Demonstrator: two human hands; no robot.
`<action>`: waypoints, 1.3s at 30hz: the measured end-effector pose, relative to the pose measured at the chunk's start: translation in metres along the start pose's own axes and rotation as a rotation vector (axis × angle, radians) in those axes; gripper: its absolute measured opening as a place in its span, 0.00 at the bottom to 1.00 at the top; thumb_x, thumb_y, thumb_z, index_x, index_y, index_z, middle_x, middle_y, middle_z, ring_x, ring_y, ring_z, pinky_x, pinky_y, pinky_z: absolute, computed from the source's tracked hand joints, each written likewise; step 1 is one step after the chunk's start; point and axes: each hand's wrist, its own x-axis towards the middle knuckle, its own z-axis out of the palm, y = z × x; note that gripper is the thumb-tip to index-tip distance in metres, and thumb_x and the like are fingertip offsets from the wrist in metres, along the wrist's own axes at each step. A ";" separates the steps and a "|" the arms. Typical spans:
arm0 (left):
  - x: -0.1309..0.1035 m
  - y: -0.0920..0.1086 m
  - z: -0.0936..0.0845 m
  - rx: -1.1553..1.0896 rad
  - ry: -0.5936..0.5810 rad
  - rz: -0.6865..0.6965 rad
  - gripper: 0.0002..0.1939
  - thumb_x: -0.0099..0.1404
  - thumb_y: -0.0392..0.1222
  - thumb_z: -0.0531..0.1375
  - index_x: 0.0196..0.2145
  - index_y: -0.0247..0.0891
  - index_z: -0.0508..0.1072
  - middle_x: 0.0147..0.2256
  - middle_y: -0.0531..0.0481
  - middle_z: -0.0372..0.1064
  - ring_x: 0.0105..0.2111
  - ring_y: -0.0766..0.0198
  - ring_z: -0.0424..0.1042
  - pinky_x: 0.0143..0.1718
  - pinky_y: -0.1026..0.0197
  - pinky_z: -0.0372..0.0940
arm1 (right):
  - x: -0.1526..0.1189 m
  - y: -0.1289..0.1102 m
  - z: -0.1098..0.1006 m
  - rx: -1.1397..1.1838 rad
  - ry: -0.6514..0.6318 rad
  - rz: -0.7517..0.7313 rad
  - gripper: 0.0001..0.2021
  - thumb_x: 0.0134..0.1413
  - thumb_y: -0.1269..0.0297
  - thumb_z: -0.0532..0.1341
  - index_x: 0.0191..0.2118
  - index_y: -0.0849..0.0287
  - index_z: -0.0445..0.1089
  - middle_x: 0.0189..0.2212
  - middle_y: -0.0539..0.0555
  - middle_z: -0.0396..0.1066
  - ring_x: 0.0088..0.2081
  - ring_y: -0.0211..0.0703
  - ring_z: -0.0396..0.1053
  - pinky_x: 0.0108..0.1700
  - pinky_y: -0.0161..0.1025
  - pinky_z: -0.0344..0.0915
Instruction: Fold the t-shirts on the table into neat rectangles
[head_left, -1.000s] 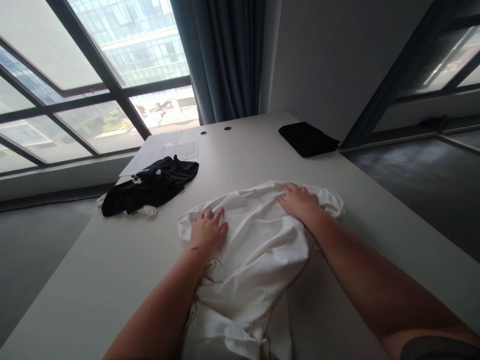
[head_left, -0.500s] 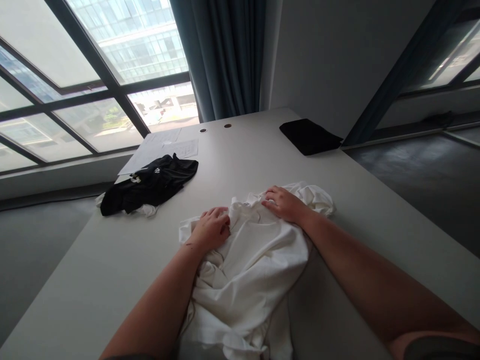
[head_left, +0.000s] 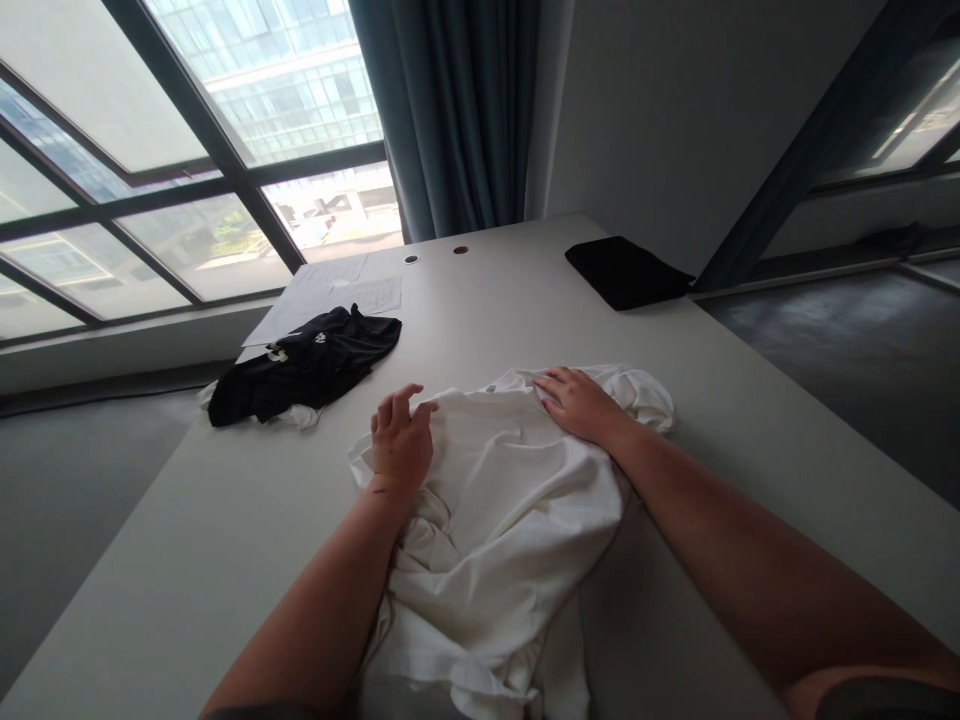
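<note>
A white T-shirt [head_left: 510,500] lies spread and wrinkled in front of me, its collar at the far end and its lower part bunched toward me. At the left of the collar is my left hand [head_left: 403,440], thumb and forefinger apart with no cloth between them. The other fingers of that hand are partly curled. My right hand [head_left: 579,402] rests on the right shoulder of the shirt beside the neckline, fingers stretched out over the cloth. The right sleeve [head_left: 646,398] is crumpled beyond that hand.
The white table [head_left: 480,320] carries a heap of black clothing [head_left: 315,360] at the left, near some paper sheets [head_left: 367,293]. A folded black cloth [head_left: 626,273] lies at the far right edge. Behind stand a blue curtain [head_left: 457,120] and windows.
My left hand has let go of the collar and moved up and slightly left, its thumb and forefinger spreading. The neckline lies flatter and wider. My right hand stays almost in place, flatter on the cloth.
</note>
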 end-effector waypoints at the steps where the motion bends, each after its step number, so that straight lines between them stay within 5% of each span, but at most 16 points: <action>1: -0.001 0.002 0.000 0.011 -0.004 0.016 0.15 0.71 0.34 0.57 0.48 0.46 0.79 0.64 0.44 0.66 0.64 0.45 0.61 0.61 0.41 0.61 | 0.000 0.000 0.001 -0.008 0.012 -0.003 0.23 0.67 0.62 0.56 0.63 0.61 0.73 0.61 0.65 0.70 0.62 0.58 0.65 0.67 0.55 0.59; 4: -0.006 0.008 0.005 0.003 -0.169 0.160 0.15 0.72 0.40 0.57 0.53 0.45 0.78 0.67 0.44 0.64 0.67 0.47 0.59 0.66 0.39 0.54 | 0.001 0.001 0.005 0.000 0.044 -0.047 0.22 0.67 0.61 0.55 0.61 0.59 0.75 0.63 0.63 0.69 0.66 0.60 0.61 0.69 0.58 0.56; 9: -0.010 0.013 0.011 -0.006 -0.427 0.214 0.25 0.75 0.48 0.56 0.67 0.43 0.67 0.64 0.41 0.67 0.61 0.48 0.66 0.60 0.45 0.64 | 0.002 0.000 0.009 0.066 -0.048 -0.083 0.25 0.71 0.60 0.49 0.65 0.58 0.70 0.67 0.61 0.66 0.67 0.54 0.62 0.70 0.54 0.57; 14: -0.010 0.015 0.012 0.032 -0.449 0.119 0.29 0.74 0.52 0.55 0.70 0.47 0.62 0.64 0.41 0.65 0.61 0.46 0.66 0.59 0.43 0.64 | 0.007 0.004 0.013 -0.048 -0.158 0.229 0.29 0.73 0.52 0.46 0.74 0.54 0.58 0.74 0.58 0.52 0.73 0.60 0.52 0.71 0.64 0.51; 17: -0.009 0.014 0.024 0.024 -0.470 0.095 0.28 0.76 0.54 0.52 0.70 0.50 0.63 0.71 0.42 0.55 0.69 0.46 0.56 0.67 0.39 0.54 | 0.011 0.006 0.016 -0.089 -0.172 0.291 0.30 0.73 0.50 0.46 0.75 0.52 0.54 0.76 0.58 0.48 0.74 0.60 0.49 0.71 0.66 0.48; 22: 0.004 0.001 0.047 -0.039 -0.553 0.067 0.31 0.77 0.57 0.47 0.73 0.51 0.56 0.76 0.45 0.40 0.75 0.43 0.40 0.71 0.29 0.38 | 0.010 0.001 0.011 -0.111 -0.116 0.238 0.29 0.72 0.50 0.50 0.73 0.53 0.58 0.74 0.61 0.52 0.73 0.64 0.50 0.70 0.68 0.50; 27: 0.032 -0.017 0.056 -0.024 -0.573 0.002 0.32 0.77 0.60 0.44 0.74 0.53 0.54 0.77 0.47 0.36 0.75 0.40 0.37 0.69 0.24 0.36 | 0.002 -0.017 -0.007 -0.154 -0.011 0.089 0.24 0.69 0.55 0.56 0.65 0.56 0.70 0.68 0.65 0.63 0.68 0.64 0.57 0.68 0.64 0.52; 31: 0.050 -0.033 0.061 -0.004 -0.584 0.000 0.32 0.77 0.61 0.44 0.75 0.54 0.53 0.77 0.49 0.35 0.76 0.42 0.37 0.70 0.25 0.37 | -0.002 -0.023 -0.010 -0.130 -0.045 0.046 0.23 0.67 0.57 0.57 0.63 0.57 0.72 0.63 0.65 0.69 0.60 0.60 0.67 0.65 0.58 0.59; 36: 0.060 -0.048 0.069 -0.006 -0.568 0.018 0.31 0.77 0.61 0.43 0.74 0.57 0.53 0.77 0.52 0.36 0.76 0.45 0.36 0.71 0.29 0.36 | 0.002 0.016 -0.009 -0.136 -0.069 0.178 0.24 0.67 0.56 0.57 0.63 0.62 0.72 0.65 0.67 0.67 0.63 0.60 0.65 0.64 0.55 0.59; 39: 0.063 -0.053 0.073 0.000 -0.565 0.011 0.32 0.77 0.62 0.43 0.74 0.59 0.52 0.77 0.54 0.36 0.76 0.47 0.36 0.71 0.30 0.36 | -0.004 0.047 -0.018 -0.176 -0.025 0.381 0.23 0.65 0.55 0.58 0.60 0.58 0.74 0.63 0.66 0.69 0.62 0.62 0.65 0.65 0.62 0.56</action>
